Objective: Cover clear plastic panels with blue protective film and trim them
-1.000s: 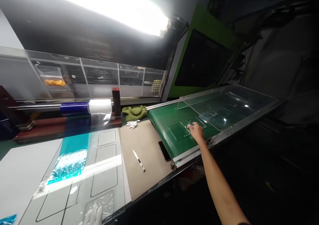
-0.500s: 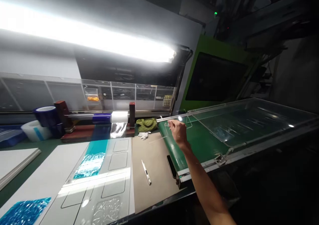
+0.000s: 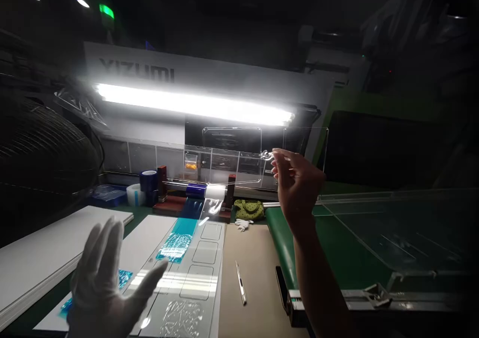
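Observation:
My bare right hand [image 3: 299, 183] is raised in front of the lamp, its thumb and fingers pinching the middle runner of a clear plastic molded part [image 3: 266, 154]. Thin see-through panels of the part spread to both sides of the hand; their edges show as bright outlines. On my left hand [image 3: 105, 278] is a white glove, fingers upright and thumb spread, with nothing in it. It hovers over the lower left of a clear sheet with outlined rectangles [image 3: 205, 253]. Strips of blue film [image 3: 175, 246] and wrinkled clear film [image 3: 182, 318] lie on that sheet.
A utility knife [image 3: 240, 283] lies on brown board, with a phone [image 3: 281, 283] beside the green conveyor [image 3: 337, 243]. Film rolls [image 3: 215, 192] sit on a stand behind, near a green pouch [image 3: 249, 209] and white glove [image 3: 243, 225]. A fan [image 3: 45, 153] stands left.
My right hand has risen from the conveyor with the clear plastic part. My gloved left hand has come into view. The camera has turned left and up.

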Demonstrator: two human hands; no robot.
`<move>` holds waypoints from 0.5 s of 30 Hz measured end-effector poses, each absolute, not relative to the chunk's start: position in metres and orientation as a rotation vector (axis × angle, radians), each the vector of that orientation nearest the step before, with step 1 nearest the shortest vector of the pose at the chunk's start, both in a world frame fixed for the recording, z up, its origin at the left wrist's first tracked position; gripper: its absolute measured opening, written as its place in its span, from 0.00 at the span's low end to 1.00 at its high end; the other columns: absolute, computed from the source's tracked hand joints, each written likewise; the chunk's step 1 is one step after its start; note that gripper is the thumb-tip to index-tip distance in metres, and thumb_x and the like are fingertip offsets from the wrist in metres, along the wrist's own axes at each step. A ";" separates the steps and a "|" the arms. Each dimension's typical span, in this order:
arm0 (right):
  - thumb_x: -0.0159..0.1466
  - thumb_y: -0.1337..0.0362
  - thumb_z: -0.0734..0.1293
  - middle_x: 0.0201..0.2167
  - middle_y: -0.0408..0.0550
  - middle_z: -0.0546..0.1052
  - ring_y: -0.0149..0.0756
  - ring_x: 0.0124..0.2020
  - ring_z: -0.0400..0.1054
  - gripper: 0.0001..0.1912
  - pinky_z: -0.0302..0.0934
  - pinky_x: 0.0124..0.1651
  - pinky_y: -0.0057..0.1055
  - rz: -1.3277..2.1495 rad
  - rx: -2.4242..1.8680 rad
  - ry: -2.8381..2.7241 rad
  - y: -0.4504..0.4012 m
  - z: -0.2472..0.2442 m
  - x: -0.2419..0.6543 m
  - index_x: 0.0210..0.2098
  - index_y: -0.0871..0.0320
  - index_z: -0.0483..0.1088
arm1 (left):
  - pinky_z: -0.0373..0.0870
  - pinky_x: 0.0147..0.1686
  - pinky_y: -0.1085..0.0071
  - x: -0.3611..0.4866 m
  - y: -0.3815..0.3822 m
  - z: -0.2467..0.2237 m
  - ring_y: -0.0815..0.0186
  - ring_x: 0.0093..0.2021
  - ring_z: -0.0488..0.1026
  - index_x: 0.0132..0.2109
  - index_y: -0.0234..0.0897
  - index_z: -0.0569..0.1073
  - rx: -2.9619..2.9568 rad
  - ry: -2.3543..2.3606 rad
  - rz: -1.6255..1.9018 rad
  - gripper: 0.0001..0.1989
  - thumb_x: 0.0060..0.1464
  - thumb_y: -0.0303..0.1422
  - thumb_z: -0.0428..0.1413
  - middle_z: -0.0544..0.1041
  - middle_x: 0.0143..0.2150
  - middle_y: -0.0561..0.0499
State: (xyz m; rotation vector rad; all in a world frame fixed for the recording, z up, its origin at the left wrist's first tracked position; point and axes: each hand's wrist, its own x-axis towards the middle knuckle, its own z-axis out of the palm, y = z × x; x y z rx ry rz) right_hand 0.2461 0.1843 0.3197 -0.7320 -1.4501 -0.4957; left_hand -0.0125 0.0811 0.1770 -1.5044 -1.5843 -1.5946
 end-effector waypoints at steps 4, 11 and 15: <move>0.67 0.61 0.61 0.29 0.44 0.78 0.28 0.24 0.71 0.11 0.66 0.27 0.26 -0.479 -0.665 -1.436 0.160 0.318 0.254 0.40 0.58 0.74 | 0.60 0.56 0.37 0.003 0.074 0.236 0.42 0.66 0.50 0.65 0.56 0.53 -1.518 -1.557 -1.734 0.40 0.45 0.52 0.56 0.49 0.69 0.59; 0.66 0.62 0.63 0.29 0.44 0.78 0.29 0.25 0.72 0.09 0.67 0.27 0.26 -0.465 -0.632 -1.435 0.126 0.300 0.262 0.40 0.57 0.74 | 0.47 0.66 0.54 0.035 0.072 0.305 0.62 0.67 0.50 0.61 0.44 0.62 -1.794 -1.095 -1.955 0.24 0.62 0.45 0.40 0.58 0.66 0.53; 0.65 0.64 0.64 0.29 0.45 0.79 0.30 0.27 0.73 0.08 0.68 0.28 0.26 -0.484 -0.627 -1.434 0.107 0.289 0.262 0.40 0.57 0.75 | 0.49 0.66 0.56 0.054 0.074 0.315 0.66 0.66 0.52 0.58 0.42 0.65 -1.830 -0.978 -2.095 0.25 0.64 0.45 0.35 0.61 0.64 0.51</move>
